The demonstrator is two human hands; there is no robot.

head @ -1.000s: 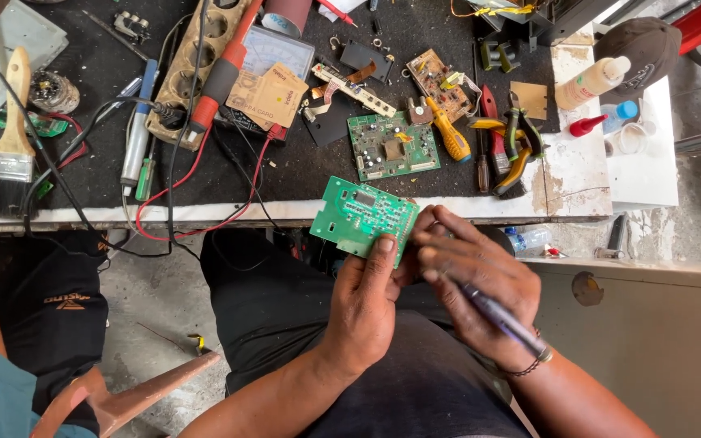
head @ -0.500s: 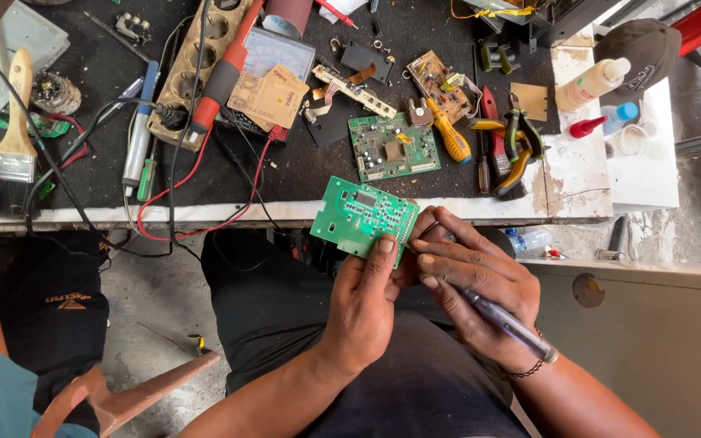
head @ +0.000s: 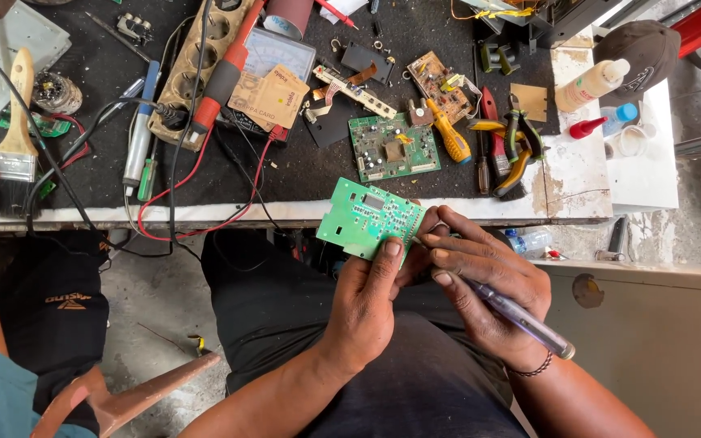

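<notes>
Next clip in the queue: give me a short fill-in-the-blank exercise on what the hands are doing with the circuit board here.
1. The left hand holds a small circuit board whose colour is ____.
2. The right hand grips a slim tool shaped like a ____, its tip at the board's edge.
3. A second green board lies on the dark ____ covering the bench.
4. The paintbrush lies at the bench's ____ end, as the camera sees it.

Missing words: green; pen; mat; left

Green circuit board [head: 371,217] in left hand [head: 367,304], pen-like tool [head: 513,312] in right hand [head: 488,280], above cluttered workbench [head: 326,162].
</notes>
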